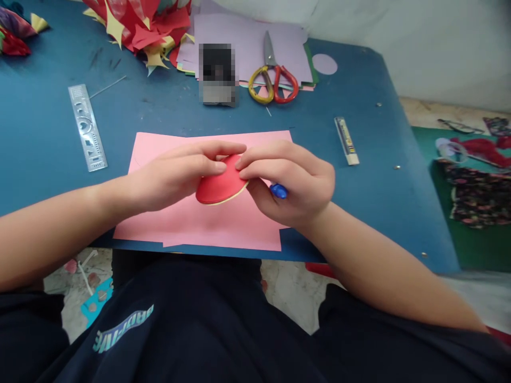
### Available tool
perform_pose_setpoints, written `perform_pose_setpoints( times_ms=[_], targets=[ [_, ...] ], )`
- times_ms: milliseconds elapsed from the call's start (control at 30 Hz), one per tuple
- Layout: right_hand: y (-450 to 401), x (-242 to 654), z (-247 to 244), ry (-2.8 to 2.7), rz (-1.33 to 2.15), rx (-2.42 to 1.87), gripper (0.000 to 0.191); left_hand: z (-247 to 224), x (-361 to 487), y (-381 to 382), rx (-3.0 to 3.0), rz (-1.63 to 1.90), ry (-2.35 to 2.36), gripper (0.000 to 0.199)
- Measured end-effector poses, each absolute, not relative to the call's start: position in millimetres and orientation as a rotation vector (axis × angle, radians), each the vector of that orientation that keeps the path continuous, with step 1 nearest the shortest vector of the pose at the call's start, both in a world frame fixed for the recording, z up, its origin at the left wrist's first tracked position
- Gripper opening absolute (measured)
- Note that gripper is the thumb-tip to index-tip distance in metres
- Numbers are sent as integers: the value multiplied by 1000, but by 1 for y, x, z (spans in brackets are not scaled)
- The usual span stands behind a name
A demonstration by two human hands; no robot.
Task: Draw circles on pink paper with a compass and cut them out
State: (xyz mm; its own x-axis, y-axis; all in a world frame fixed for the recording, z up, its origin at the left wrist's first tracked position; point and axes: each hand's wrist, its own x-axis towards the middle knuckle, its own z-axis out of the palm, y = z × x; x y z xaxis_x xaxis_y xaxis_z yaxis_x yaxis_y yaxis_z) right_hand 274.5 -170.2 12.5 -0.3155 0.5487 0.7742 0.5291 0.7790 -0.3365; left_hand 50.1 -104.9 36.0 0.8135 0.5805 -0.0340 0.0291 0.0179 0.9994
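Near the surface's (pixel 383 175) front edge, our left hand (pixel 171 173) and right hand (pixel 297 178) pinch the red paper (pixel 217 189); we should keep its layers flush.

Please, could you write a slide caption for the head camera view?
Left hand and right hand hold a red piece over pink sheets on a blue table.

Red paper piece (pixel 219 186), curved yellowish rim, tilted above pink sheets (pixel 191 229), blue pen (pixel 278 191) in right hand (pixel 297 178)
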Motion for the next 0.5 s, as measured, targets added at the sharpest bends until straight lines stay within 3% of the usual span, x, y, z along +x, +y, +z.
perform_pose_setpoints(
  times_ms=[133, 367, 500],
  targets=[
    [-168, 281, 17, -1981, 14, -873, 19, 42, 45, -95, 1383, 392, 567, 46],
    [-170, 279, 20, -1688, 368, -1107, 17, 42, 39, -97, 1477, 625, 650, 44],
    [-173, 273, 17, -1574, 639, -1094, 26, 42, 43, -103, 1545, 755, 703, 44]
  ],
)
